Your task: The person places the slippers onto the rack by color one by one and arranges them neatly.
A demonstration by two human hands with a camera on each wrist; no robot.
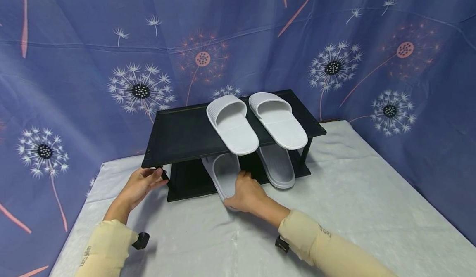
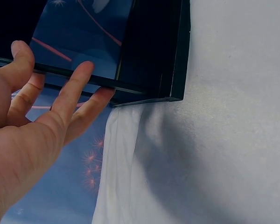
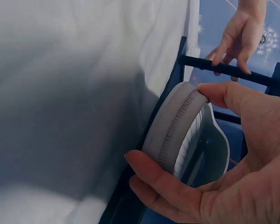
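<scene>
A black two-tier shoe rack [image 1: 182, 134] stands on the white cloth. My left hand [image 1: 138, 187] holds its front left leg [image 2: 67, 72], thumb on one side and fingers on the other. On the lower shelf, my right hand [image 1: 247, 192] grips the heel end of a light grey-white slipper [image 1: 225, 171]. The right wrist view shows thumb and fingers on opposite edges of its sole [image 3: 170, 128]. Beside it lies a second slipper [image 1: 277, 167], its toe part hidden under the upper shelf. Two white slippers [image 1: 235, 130] sit side by side on top, heels toward me.
A blue curtain [image 1: 253, 33] with dandelion prints hangs behind the rack and along the sides. White cloth [image 1: 357, 211] covers the table in front and to the right. The top slippers' heels stick out past the upper shelf's front edge.
</scene>
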